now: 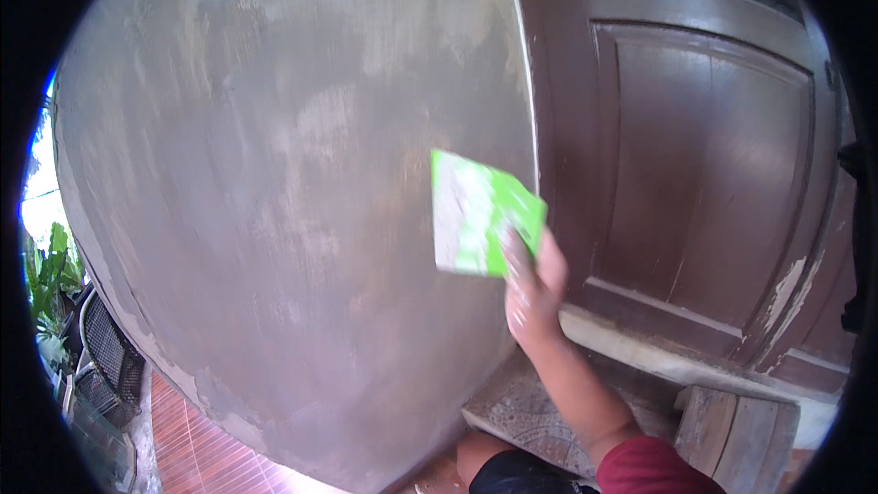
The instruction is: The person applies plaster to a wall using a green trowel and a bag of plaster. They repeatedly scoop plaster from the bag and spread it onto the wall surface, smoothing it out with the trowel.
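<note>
My right hand (535,284) grips a flat green plastic spreader (508,197), held up near the middle of the view with white paste smeared across its left part. White smears also mark my fingers. Behind the spreader is a plastered wall (256,174) with mottled grey and beige patches, its right edge meeting a brown door frame. Whether the spreader touches the wall I cannot tell. My left hand is not in view.
A brown panelled door (704,165) with peeling paint stands at right. Below are a stone step (503,407) and a wooden bench (732,439). Red tiling (183,421), plants (50,274) and a dark mesh chair (110,338) show at left. My leg is at the bottom.
</note>
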A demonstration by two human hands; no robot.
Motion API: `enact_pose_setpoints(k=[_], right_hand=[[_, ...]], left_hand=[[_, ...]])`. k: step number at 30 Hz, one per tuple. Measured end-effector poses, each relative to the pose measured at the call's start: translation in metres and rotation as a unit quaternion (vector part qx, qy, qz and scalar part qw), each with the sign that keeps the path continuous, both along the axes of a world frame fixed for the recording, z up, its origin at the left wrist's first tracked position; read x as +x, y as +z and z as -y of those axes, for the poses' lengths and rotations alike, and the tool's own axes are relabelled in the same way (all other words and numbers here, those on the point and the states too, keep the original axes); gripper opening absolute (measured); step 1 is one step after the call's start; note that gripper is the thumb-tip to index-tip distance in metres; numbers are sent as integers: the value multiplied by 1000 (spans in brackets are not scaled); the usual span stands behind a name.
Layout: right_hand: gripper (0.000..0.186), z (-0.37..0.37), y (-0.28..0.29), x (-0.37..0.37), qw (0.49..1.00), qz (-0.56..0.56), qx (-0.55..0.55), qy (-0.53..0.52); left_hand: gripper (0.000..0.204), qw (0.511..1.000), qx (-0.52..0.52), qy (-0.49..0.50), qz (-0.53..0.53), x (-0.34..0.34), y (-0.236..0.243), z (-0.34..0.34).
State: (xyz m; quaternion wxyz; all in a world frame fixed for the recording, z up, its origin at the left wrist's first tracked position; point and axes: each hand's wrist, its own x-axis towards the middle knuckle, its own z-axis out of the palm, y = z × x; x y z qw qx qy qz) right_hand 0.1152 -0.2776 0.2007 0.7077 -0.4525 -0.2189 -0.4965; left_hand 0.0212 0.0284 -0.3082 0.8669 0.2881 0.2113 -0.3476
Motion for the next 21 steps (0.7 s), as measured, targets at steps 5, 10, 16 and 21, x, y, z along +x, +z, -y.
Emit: enact_pose_setpoints(k=[5,10,16,21], right_hand=[[40,-19,-93,-61,967,-147,193,74],[40,-6,-142,-83,901,-281,280,177],[35,24,-169,-101,901,-327,252,129],[43,25,-197,-108,849,-390,317,164]], left_hand=[[28,997,58,1,-43,-1,-15,-13],[36,999,-51,-5,-15,-21,22,-15],[45,976,-184,-27,115,-13,134,21],[48,955,-169,-100,222,7,217,39]])
